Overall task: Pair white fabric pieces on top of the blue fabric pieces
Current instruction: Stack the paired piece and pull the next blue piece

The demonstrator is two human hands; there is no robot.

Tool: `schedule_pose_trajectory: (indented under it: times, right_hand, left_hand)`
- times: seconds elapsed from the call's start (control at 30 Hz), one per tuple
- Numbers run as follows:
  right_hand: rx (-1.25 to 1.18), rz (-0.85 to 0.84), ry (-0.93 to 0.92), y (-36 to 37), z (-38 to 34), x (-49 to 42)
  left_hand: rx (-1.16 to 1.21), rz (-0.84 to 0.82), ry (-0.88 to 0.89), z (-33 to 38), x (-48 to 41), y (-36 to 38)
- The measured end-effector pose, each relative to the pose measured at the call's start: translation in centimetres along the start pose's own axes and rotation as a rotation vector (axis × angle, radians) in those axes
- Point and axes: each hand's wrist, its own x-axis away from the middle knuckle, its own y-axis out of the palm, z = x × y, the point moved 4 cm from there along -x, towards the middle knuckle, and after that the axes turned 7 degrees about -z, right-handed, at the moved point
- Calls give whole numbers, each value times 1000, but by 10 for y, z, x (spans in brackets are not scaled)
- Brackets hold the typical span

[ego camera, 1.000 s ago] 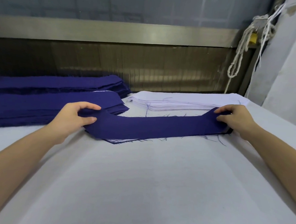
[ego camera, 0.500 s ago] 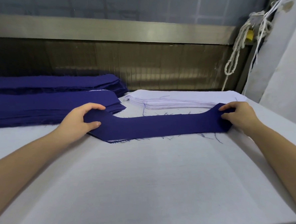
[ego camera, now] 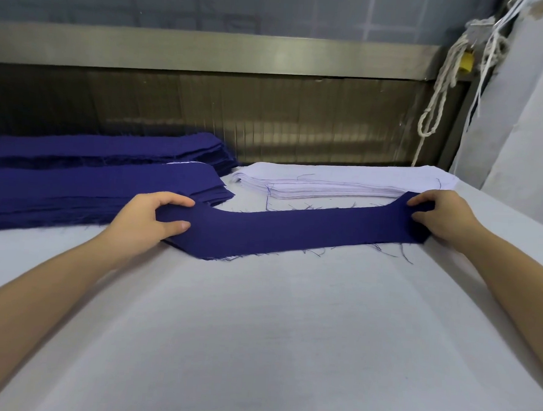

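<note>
A long blue fabric piece with frayed edges lies across the white table, its ends curving away from me. My left hand pinches its left end between thumb and fingers. My right hand grips its right end the same way. Just behind it a stack of white fabric pieces lies flat. Stacks of blue fabric pieces sit at the left, a second one behind the first.
The white padded table stretches toward me with its front edge at the bottom right. A metal rail and ribbed panel close off the back. White cords hang at the back right beside a pale wall.
Both hands keep their hold on the blue piece's ends. The piece has shifted slightly away from me and now lies flatter on the table.
</note>
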Motion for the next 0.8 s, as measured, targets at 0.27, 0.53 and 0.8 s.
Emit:
schedule_pose_trajectory:
  times: [0.27,0.53,0.8]
  right_hand:
    - [52,0,6,2,-1,0]
    - [58,66,-17,-1,-5,3]
    - [90,89,-41,-1,-5,3]
  left_hand:
    - [-260,-36,3,1,0,2]
    - [-367,-38,23,-1,0,5]
    - [-394,-30,22,-3,-2,5]
